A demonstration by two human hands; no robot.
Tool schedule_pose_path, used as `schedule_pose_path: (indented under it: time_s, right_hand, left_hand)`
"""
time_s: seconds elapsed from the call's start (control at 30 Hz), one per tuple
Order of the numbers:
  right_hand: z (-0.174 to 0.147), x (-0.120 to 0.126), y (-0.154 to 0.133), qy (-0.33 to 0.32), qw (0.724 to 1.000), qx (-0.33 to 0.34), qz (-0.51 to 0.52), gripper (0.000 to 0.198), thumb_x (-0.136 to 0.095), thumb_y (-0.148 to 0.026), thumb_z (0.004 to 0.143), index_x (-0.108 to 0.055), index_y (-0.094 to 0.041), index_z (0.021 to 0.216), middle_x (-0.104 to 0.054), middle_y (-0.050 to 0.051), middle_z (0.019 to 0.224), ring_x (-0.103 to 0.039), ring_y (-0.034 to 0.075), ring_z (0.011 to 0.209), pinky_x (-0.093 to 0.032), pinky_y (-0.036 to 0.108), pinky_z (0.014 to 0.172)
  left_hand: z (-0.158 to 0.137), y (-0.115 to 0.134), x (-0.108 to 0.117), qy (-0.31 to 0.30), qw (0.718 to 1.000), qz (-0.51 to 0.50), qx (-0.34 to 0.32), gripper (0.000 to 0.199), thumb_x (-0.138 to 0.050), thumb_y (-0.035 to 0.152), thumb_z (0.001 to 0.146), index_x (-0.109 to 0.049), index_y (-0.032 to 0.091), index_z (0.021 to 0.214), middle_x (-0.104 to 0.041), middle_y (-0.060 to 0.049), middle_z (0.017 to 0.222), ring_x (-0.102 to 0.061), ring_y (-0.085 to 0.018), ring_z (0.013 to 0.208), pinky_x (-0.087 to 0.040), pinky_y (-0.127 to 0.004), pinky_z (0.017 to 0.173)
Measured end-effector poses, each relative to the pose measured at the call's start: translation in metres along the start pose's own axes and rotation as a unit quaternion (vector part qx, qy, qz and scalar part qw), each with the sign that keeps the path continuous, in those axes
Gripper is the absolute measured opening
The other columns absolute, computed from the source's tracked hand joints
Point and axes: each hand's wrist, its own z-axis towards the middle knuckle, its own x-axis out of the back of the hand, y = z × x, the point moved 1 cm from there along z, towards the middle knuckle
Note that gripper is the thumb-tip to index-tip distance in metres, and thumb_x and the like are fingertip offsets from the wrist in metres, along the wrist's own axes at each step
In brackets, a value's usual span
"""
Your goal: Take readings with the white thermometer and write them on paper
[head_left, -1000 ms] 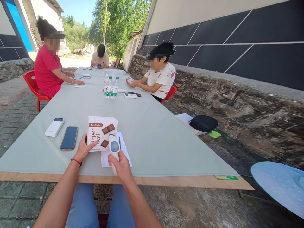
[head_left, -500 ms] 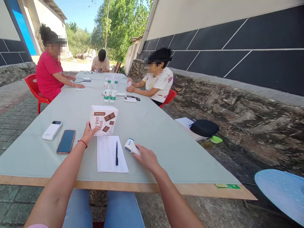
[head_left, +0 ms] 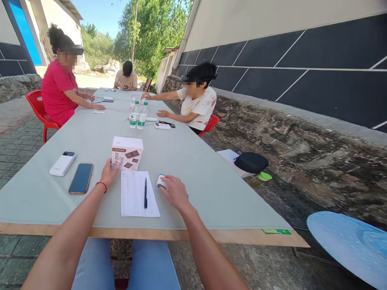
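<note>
A white box (head_left: 127, 155) with brown squares and "Su-per Meal" lettering stands on the table. My left hand (head_left: 109, 174) is closed on its lower left edge, with a red cord round the wrist. Under my right hand (head_left: 175, 191) lies a white and blue handheld device (head_left: 160, 181), mostly covered by the palm. The right fingers are stretched over it, apart, not wrapped round it. Between the hands lies a printed sheet (head_left: 131, 197) with a black pen (head_left: 145, 193) on its right side.
A phone (head_left: 81, 178) and a white power bank (head_left: 63, 164) lie to the left. Water bottles (head_left: 142, 115) stand farther up the table (head_left: 193, 169). Three people sit along it; the one on the right (head_left: 199, 100) reaches toward the bottles.
The box now stands slightly lower in view, and my left thumb has slid down off its front. My right hand has moved forward over the device. The person on the right has stretched out an arm.
</note>
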Motion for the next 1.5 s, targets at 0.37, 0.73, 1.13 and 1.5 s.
schedule_pose_path:
  time_s: [0.37,0.73,1.13,1.5]
  right_hand:
    - [-0.028,0.032,-0.036,-0.057,0.899,-0.102,0.421,0.038,-0.064,-0.024,0.064,-0.063,-0.017,0.101,-0.070,0.007,0.097,-0.063,0.025,0.089,-0.047,0.034,0.076]
    - [-0.094,0.111,-0.142,0.035,0.596,-0.040,0.801,0.045,-0.084,-0.038,0.055,-0.061,-0.021,0.090,-0.064,-0.003,0.075,-0.059,0.014,0.068,-0.051,0.028,0.065]
    - [-0.104,0.121,-0.118,0.080,0.615,-0.006,0.784,0.045,-0.080,-0.041,0.062,-0.063,-0.023,0.100,-0.066,0.000,0.086,-0.063,0.017,0.080,-0.053,0.031,0.072]
    - [-0.009,0.022,0.017,-0.051,0.989,-0.097,0.103,0.044,-0.056,-0.016,0.076,-0.061,-0.020,0.119,-0.064,0.009,0.110,-0.059,0.024,0.097,-0.042,0.030,0.077]
  left_hand:
    - [-0.029,-0.019,-0.006,0.005,0.965,0.257,-0.045,0.069,-0.060,0.022,0.074,-0.038,0.014,0.139,-0.049,-0.021,0.140,-0.044,-0.036,0.132,-0.032,-0.052,0.108]
    - [-0.005,0.009,0.002,-0.011,0.901,0.428,-0.076,0.067,-0.055,0.033,0.079,-0.034,0.009,0.138,-0.054,-0.023,0.131,-0.050,-0.038,0.125,-0.039,-0.052,0.102]
    - [-0.003,0.021,-0.001,-0.017,0.902,0.424,-0.081,0.065,-0.054,0.034,0.079,-0.037,0.007,0.137,-0.055,-0.023,0.130,-0.051,-0.039,0.124,-0.039,-0.053,0.103]
    - [-0.027,0.010,0.000,-0.025,0.905,0.420,-0.062,0.029,-0.058,0.031,0.077,-0.054,0.018,0.103,-0.055,-0.016,0.126,-0.048,-0.033,0.124,-0.036,-0.049,0.106]
